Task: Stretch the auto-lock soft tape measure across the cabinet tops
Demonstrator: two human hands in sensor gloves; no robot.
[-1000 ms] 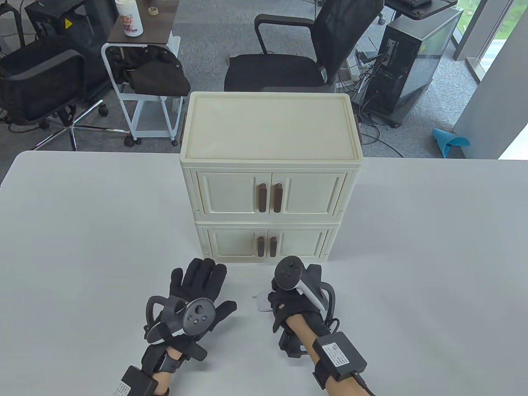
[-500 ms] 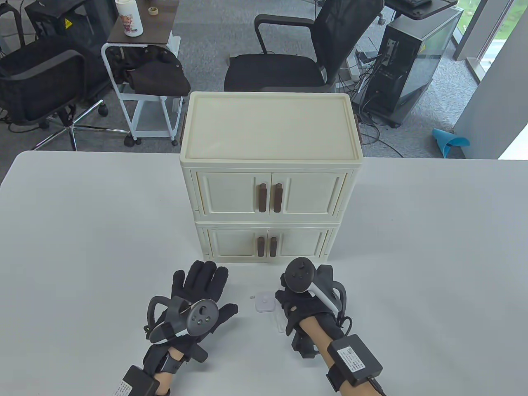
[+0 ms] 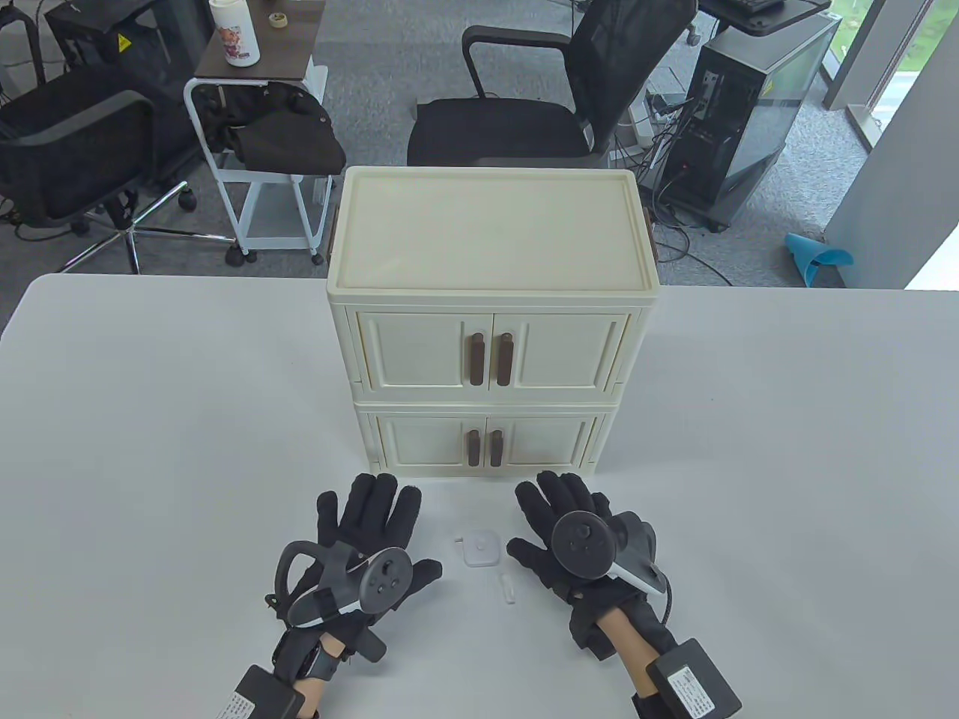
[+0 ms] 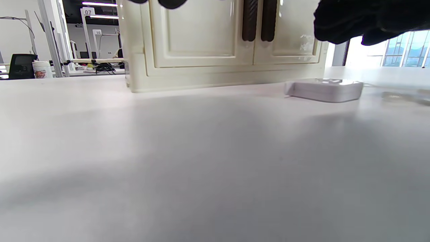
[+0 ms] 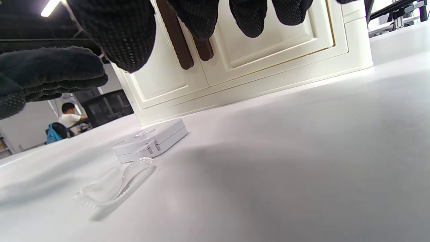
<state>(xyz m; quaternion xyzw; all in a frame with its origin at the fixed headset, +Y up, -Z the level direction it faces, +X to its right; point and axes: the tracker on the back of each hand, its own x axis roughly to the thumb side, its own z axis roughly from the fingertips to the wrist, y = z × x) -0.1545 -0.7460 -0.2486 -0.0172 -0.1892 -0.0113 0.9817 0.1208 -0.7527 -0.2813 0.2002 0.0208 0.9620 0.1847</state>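
Observation:
A small white square tape measure (image 3: 480, 548) lies flat on the white table (image 3: 150, 449), in front of the cream two-tier cabinet (image 3: 491, 225). A clear strap loop (image 3: 507, 588) trails from it toward me. The tape measure also shows in the left wrist view (image 4: 324, 90) and in the right wrist view (image 5: 151, 139), with the clear loop (image 5: 114, 188) in front of it. My left hand (image 3: 367, 524) lies open and flat on the table left of the tape measure. My right hand (image 3: 558, 517) lies open and flat to its right. Neither hand touches it.
The cabinet has two pairs of doors with brown handles (image 3: 491, 359). Past the far table edge stand an office chair (image 3: 539, 97), a white cart (image 3: 262, 150) and a computer tower (image 3: 749, 97).
My right hand has let go of the tape measure, moved right and spread flat on the table. The tape measure and its clear loop now lie uncovered. My left hand has barely moved.

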